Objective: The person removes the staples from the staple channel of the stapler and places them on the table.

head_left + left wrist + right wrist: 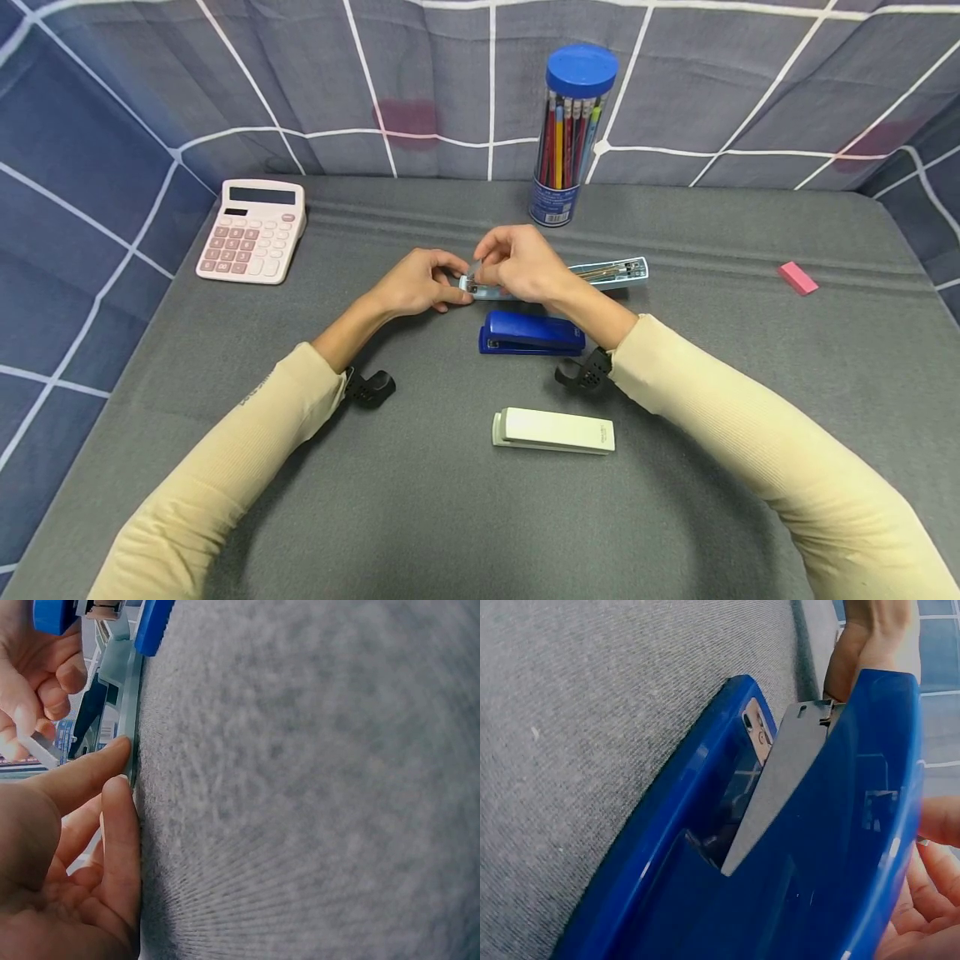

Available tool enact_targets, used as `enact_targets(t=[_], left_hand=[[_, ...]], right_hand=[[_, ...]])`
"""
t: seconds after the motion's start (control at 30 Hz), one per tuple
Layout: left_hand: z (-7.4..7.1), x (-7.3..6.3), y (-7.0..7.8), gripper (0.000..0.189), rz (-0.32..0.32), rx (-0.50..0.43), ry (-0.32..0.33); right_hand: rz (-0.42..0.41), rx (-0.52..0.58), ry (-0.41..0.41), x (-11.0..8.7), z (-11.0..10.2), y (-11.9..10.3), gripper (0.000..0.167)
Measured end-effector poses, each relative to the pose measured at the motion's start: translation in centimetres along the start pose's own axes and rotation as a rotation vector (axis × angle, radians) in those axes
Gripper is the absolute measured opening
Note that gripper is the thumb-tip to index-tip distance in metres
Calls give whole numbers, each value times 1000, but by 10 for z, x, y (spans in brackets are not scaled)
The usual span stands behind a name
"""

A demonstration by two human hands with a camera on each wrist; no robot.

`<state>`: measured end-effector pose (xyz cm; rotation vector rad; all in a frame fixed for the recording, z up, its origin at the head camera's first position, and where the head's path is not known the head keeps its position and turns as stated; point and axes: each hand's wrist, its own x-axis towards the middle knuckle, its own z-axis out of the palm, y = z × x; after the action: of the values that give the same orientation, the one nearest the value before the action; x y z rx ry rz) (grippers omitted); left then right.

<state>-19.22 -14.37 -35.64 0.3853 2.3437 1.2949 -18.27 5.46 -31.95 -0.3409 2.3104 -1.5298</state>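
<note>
A light blue stapler (611, 272) lies on the grey table with its top swung open, showing the metal inside. My left hand (408, 285) holds its left end between thumb and fingers. Over that same end, my right hand (525, 262) pinches a small grey strip of staples (41, 748), seen best in the left wrist view. The right hand hides the middle of the light blue stapler. Just nearer to me sits a dark blue stapler (532, 331), which fills much of the right wrist view. Closer still is a cream stapler (555, 430).
A clear tub of pencils (555, 158) with a blue lid stands behind the hands. At the back left lies a pink and white calculator (253, 232). A pink eraser (797, 278) is far to the right. Checked cloth (450, 92) hangs along the table's back edge.
</note>
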Motion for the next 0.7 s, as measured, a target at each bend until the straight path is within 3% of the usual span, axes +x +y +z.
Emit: enact_targets(t=[0.7], left_hand=[[1,1,-1,38,7,13,14]], right_hand=[[-100,158,31,-32,-25,7,16]])
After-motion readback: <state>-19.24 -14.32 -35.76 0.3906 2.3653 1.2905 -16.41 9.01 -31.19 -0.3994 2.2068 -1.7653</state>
